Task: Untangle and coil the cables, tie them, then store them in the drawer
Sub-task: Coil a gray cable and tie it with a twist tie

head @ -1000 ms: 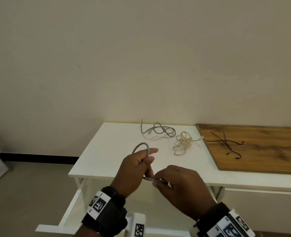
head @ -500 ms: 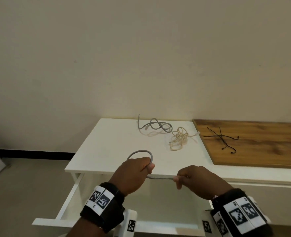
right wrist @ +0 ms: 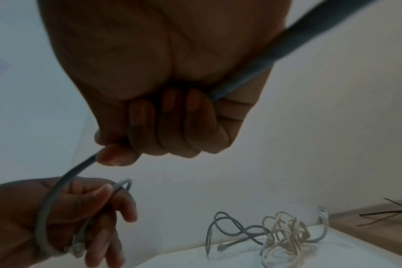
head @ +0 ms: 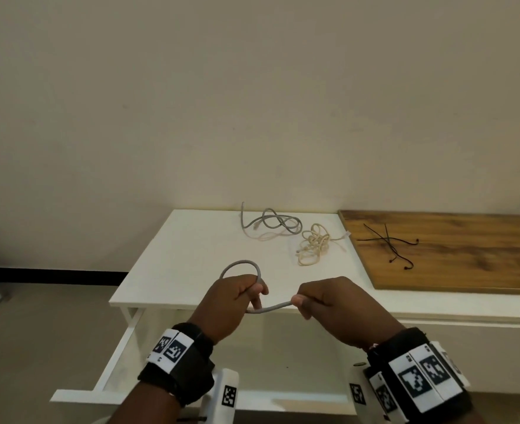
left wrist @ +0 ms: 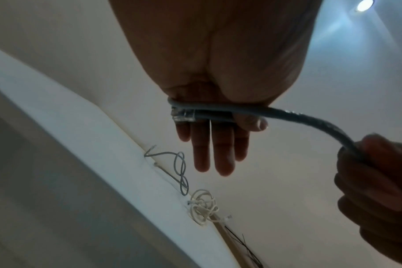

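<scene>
currently coiling: grey cable (head: 243, 265) is held in the air over the open drawer (head: 109, 374), in front of the white table (head: 191, 249). one loop stands up out of the left hand (head: 231, 304), thumb pinning the strands across the palm with the clear plug end (left wrist: 182, 116) beside them, other fingers loosely out; probably so the loop can't spring open while more is laid on. right hand (head: 329, 304) is fisted round the free run, a short way from the left, short slack span between them; looks like it's feeding the next turn. tail exits the fist toward the wrist.

cable is round, fairly stiff, holds its curve. only one loop visible, so early in the job.

further back on the table: second grey cable (head: 271, 224) and cream cable (head: 313, 247), both tangled, touching. black ties (head: 390, 243) on the wood board (head: 466, 255), unused.
</scene>
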Demonstrator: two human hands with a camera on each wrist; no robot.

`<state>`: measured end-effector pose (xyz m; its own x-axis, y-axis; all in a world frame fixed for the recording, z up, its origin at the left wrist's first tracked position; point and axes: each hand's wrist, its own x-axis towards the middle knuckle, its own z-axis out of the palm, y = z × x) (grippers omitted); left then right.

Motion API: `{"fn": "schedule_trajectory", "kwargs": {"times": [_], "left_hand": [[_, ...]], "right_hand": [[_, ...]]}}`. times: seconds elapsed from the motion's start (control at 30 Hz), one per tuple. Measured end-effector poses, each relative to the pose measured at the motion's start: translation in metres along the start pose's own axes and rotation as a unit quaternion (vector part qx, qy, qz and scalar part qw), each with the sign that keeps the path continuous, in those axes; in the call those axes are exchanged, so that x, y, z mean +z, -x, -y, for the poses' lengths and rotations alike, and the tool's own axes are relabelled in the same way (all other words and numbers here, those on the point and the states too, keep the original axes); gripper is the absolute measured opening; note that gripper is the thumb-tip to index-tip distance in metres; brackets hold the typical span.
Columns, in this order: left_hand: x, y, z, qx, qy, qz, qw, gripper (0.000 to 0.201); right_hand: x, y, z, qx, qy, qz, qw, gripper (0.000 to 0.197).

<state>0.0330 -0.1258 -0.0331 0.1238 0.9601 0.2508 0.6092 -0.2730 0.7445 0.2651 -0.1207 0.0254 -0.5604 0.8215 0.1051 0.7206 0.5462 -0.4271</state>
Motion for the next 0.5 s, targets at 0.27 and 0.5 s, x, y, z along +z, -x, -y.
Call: {"fn": "schedule_trajectory", "kwargs": {"times": [0.27,0.5], "left_hand": [[0.015,0.009,-0.034,-0.025,0.250,0.117,0.961,0.047],[0.023,0.010,-0.045,-0.056,0.507,0.262,0.819,0.050]], "right_hand": [[-0.004,0.002,-0.024,0.010,0.034,-0.276,0.960,0.036],[0.002,0.000,-0.046,-0.020,-0.029,-0.317,0.948,0.035]]}}
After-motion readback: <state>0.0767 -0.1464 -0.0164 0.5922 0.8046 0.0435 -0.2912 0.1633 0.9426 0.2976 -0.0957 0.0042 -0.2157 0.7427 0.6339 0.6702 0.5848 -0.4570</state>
